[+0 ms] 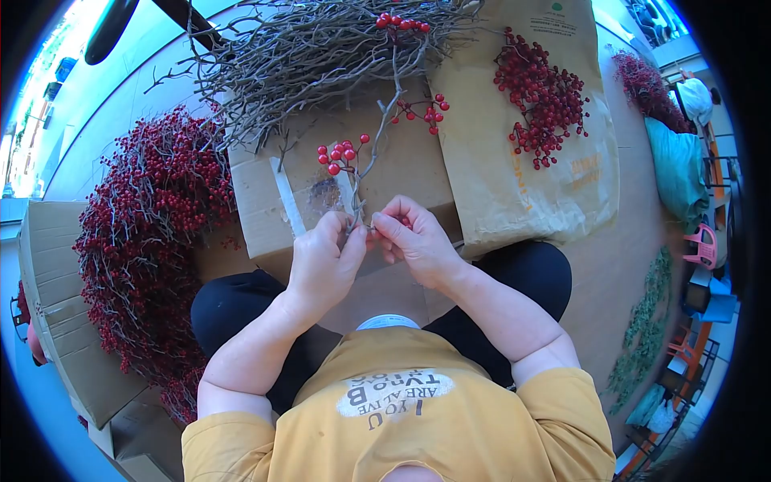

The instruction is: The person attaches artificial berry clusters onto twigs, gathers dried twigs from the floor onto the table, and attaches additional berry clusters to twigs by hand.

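My left hand [325, 259] is closed in a pinch round the lower end of a grey twig branch [384, 128]. The branch stands up away from me, with clusters of shiny red berries [340, 153] on its side shoots and at its top. Close beside it, my right hand [419, 243] pinches a small red berry sprig [405, 222], mostly hidden by the fingers. The fingertips of both hands nearly meet at the branch's lower end. Beneath the branch is a cardboard box [409, 165] with strips of pale tape.
A heap of bare grey twigs [313, 60] lies on the box's far side. Loose berry sprigs [540, 96] rest on a tan paper sack [554, 205] at right. To the left, a large pile of berry branches [152, 241] fills an open carton [60, 297]. Green foliage [646, 329] lies farther right.
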The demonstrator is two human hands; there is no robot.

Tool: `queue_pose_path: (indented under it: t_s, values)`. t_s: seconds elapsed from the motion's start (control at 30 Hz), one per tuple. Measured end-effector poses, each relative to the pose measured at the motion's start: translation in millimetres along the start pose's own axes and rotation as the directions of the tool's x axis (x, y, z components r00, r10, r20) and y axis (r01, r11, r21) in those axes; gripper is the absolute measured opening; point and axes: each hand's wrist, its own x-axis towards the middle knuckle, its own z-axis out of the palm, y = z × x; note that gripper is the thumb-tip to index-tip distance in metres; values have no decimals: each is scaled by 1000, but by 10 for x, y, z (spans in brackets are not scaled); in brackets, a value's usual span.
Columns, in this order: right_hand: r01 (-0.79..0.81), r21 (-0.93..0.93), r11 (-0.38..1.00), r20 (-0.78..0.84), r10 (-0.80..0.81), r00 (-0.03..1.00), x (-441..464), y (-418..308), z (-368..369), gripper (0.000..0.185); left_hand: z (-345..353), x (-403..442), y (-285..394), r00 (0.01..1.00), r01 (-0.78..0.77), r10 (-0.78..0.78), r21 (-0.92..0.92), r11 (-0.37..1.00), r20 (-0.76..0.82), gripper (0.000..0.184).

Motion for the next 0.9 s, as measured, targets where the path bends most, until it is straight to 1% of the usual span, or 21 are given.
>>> queue_pose_path:
  t_s: [0.07, 0.17, 0.27, 0.37, 0.47, 0.57, 0.67, 0.77, 0.87, 0.9]
  values:
    - [22, 16, 1000, -10, -22, 1000, 9, 18, -12, 12, 28, -29, 5, 998, -55, 57, 54, 997, -32, 14]
    - [72, -52, 996, 3, -72, 997, 26, 53, -24, 12, 62, -65, 8, 993, -114, 116, 125, 986, -15, 14]
    - [68, -25, 997, 20, -67, 998, -9, -20, 12, 13, 24, -47, 73, 1000, 9, -7, 89, 996, -29, 14]
    - [-34, 80, 996, 22, 32, 999, -5, -47, -28, 13, -5, 5, -54, 992, 121, -106, -238, 964, 73, 14]
    - [-52, 87, 995, 86, 45, 995, -8, -23, -76, 13, -98, 27, 152, 973, 202, -157, -302, 932, 167, 15]
    - [-71, 30, 997, 93, 68, 993, -17, -23, -67, 13, -87, 39, 19, 956, 256, -187, -335, 907, 225, 15]
    - [-76, 17, 997, 105, 74, 992, -21, -20, -54, 13, -75, 40, -20, 955, 266, -201, -327, 907, 218, 15]
    - [-65, -2, 998, 98, 65, 993, -22, -9, -48, 13, -88, 36, -3, 940, 292, -228, -252, 923, 255, 9]
    - [-35, -54, 998, 97, 40, 994, -28, -16, -44, 12, -67, 24, -4, 950, 277, -232, -222, 935, 209, 9]
    - [-2, -79, 997, 86, 9, 996, -27, -7, -44, 11, -64, 18, 41, 959, 248, -221, -145, 958, 177, 10]
